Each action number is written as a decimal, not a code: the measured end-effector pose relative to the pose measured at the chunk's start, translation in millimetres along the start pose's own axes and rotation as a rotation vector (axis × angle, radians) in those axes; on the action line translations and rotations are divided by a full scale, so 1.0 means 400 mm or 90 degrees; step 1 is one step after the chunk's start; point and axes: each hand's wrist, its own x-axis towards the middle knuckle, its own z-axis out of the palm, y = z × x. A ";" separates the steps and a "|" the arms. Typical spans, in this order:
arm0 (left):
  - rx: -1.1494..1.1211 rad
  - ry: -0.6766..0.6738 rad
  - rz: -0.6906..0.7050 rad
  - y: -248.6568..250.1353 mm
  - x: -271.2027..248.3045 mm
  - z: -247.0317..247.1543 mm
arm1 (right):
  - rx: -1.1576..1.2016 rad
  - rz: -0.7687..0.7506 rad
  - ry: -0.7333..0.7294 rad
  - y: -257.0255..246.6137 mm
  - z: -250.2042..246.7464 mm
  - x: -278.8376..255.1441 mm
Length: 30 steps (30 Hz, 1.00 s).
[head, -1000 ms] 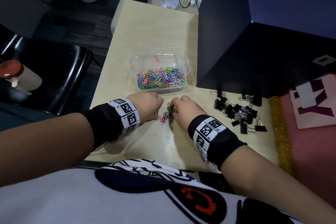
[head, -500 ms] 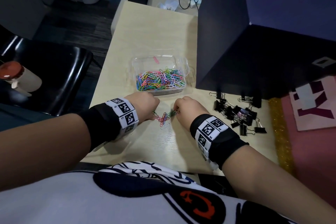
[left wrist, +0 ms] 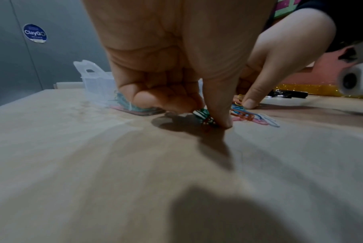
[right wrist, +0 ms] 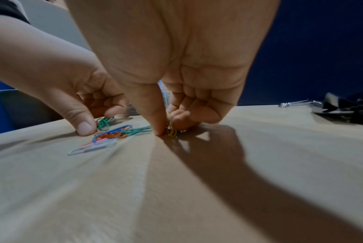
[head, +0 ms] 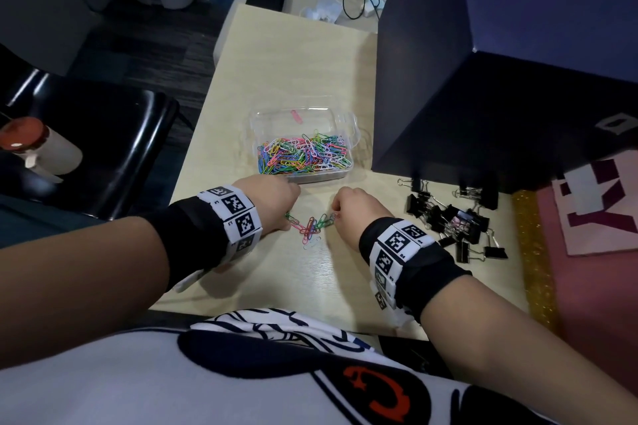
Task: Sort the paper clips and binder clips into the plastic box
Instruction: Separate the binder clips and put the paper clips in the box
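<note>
A clear plastic box (head: 348, 124) on the wooden table holds a heap of coloured paper clips (head: 303, 157). In front of it a few loose paper clips (head: 310, 228) lie between my hands. My left hand (head: 276, 203) has its fingers curled and pinches green paper clips (left wrist: 203, 115) against the table. My right hand (head: 352, 209) pinches yellow paper clips (right wrist: 172, 131) with thumb and curled fingers. A pile of black binder clips (head: 452, 221) lies to the right of my right hand.
A tall dark blue box (head: 483, 79) stands behind the binder clips, close to the plastic box. A gold glitter strip (head: 533, 252) and pink sheet lie at the far right. A black chair (head: 103, 148) sits left of the table.
My hands have drawn slightly apart, and the loose clips between them are spread out more. Both keep pinching clips on the table.
</note>
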 end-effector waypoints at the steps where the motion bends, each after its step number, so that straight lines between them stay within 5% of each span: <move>1: 0.002 0.010 0.003 -0.001 -0.004 0.003 | -0.011 -0.001 -0.004 0.000 0.000 0.002; 11: 0.013 0.084 0.050 -0.002 -0.021 0.027 | -0.020 -0.039 0.010 -0.015 -0.070 0.014; 16: -0.034 0.078 0.038 0.002 -0.023 0.030 | 0.176 -0.093 0.247 -0.043 -0.134 0.005; 19: -0.044 0.086 0.044 0.008 -0.025 0.020 | 0.177 -0.106 0.297 -0.049 -0.144 0.003; 26: -0.108 0.153 0.047 0.000 -0.043 -0.016 | -0.058 -0.145 0.022 -0.037 -0.050 -0.019; 30: -0.169 0.257 0.043 -0.026 -0.046 -0.057 | -0.069 -0.204 0.010 -0.031 0.011 -0.030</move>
